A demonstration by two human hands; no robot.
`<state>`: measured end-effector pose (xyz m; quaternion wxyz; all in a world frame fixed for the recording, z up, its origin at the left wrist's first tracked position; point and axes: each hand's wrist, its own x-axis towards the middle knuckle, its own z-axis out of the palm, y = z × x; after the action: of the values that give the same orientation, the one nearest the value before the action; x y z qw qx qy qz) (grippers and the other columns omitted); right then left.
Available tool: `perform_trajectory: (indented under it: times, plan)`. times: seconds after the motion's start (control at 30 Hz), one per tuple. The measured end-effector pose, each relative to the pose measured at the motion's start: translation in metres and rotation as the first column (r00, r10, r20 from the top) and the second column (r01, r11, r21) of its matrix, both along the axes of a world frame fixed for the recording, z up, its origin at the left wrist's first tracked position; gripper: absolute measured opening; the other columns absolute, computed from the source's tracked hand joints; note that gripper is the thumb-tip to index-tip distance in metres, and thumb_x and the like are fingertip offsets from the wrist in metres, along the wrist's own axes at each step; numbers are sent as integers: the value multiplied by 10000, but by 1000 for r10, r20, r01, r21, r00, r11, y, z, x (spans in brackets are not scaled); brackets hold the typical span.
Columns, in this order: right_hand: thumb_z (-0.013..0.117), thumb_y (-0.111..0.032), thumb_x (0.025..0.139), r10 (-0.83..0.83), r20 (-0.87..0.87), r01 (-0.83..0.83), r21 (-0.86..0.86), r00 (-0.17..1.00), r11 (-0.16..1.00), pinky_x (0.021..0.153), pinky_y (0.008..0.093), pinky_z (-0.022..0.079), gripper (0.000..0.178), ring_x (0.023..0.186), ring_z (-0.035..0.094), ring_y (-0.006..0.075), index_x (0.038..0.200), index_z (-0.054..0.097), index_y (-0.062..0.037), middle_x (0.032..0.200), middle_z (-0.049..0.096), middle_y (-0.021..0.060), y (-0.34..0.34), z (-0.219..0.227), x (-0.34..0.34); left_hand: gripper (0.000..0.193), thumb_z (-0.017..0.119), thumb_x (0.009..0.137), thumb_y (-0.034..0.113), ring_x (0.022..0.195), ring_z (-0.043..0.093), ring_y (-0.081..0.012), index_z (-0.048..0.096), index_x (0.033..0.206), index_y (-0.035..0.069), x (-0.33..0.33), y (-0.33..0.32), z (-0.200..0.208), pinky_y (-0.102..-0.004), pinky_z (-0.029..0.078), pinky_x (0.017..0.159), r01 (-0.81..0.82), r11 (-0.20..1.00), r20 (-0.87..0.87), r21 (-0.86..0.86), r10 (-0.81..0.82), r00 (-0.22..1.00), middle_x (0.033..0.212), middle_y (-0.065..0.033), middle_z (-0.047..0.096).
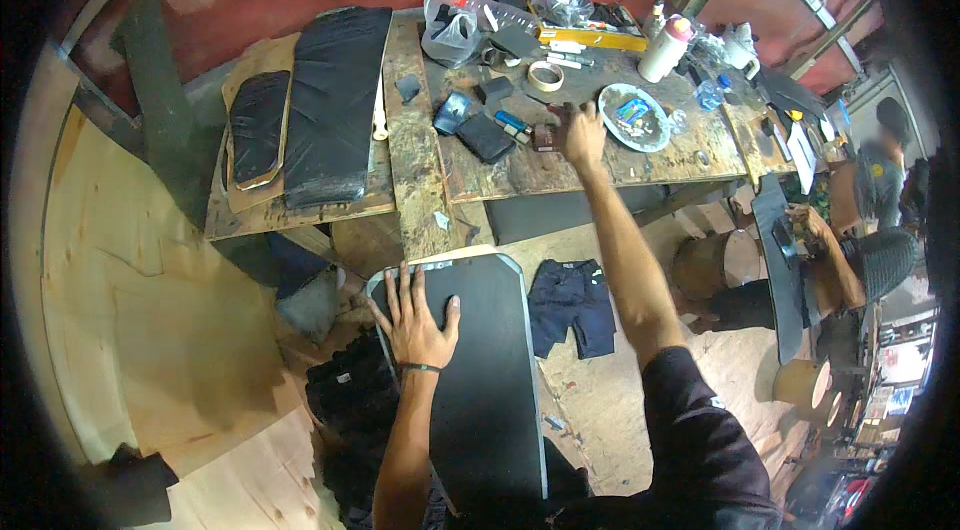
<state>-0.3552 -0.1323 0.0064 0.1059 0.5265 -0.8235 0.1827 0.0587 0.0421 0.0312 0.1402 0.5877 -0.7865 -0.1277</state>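
My left hand (415, 315) lies flat with spread fingers on a black board (480, 370) with rounded corners and a pale grey edge. This board leans in front of me, its far end by the workbench (425, 170). My right arm stretches over the bench. Beside a round white dish (612, 135), my right hand (583, 138) is closed, and a small dark thing shows at its fingertips, too small to name. The dish holds a blue packet (631, 110). Left of that hand are a dark red block (546, 138) and a black wallet-like pouch (485, 137).
Two black-covered panels (335, 105) lie at the bench's left. Further back are a tape roll (545, 76), a plastic bag (450, 30) and a white bottle (665, 52). Dark shorts (572, 305) lie on the floor. At right, another person holds a dark board (775, 260).
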Motion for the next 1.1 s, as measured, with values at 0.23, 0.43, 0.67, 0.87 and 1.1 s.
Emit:
perform_trajectory:
  times: [0.23,0.43,0.67,0.87,1.1]
  plan:
    - [668,-122,928,191,5,-188,182,982,965,980,522,548,376,1094,680,453,1297,730,-94,1207,694,239,-59,-16,-92,757,639,995,475,1616,242,-386,429,1582,45,-9,-8,7,-683,82,1285,5,1000,40,2,-5,999,1709,-178,356]
    - [748,-509,939,422,92,-422,-28,902,906,1055,533,504,669,1241,625,456,1382,646,-18,1292,691,258,-50,8,49,758,661,976,489,1607,264,-390,451,1561,55,-7,-8,2,-683,115,1278,2,1000,24,-23,-2,1000,1701,-175,369]
    - [768,-627,876,88,14,-84,463,996,882,1199,638,357,1126,1451,523,430,1681,234,-48,1489,620,240,-52,21,122,732,656,977,541,1581,313,-386,521,1510,58,1,-8,-3,-696,120,1263,13,995,-100,-97,-23,995,1649,-183,434]
    - [617,-599,1007,121,645,-228,85,754,970,959,475,551,804,1181,680,366,1569,435,-54,1275,687,232,98,29,89,464,754,998,330,1308,624,-344,664,1325,14,53,-1,-16,-422,470,1114,-58,995,-835,-78,-33,550,1344,-204,689]
    - [618,-577,1048,-177,944,159,136,280,978,650,355,607,579,748,724,207,1298,571,-57,931,710,103,460,-20,141,305,631,1043,321,893,713,-437,703,968,34,233,153,-136,-520,563,772,-370,884,-201,287,433,879,936,-197,733]
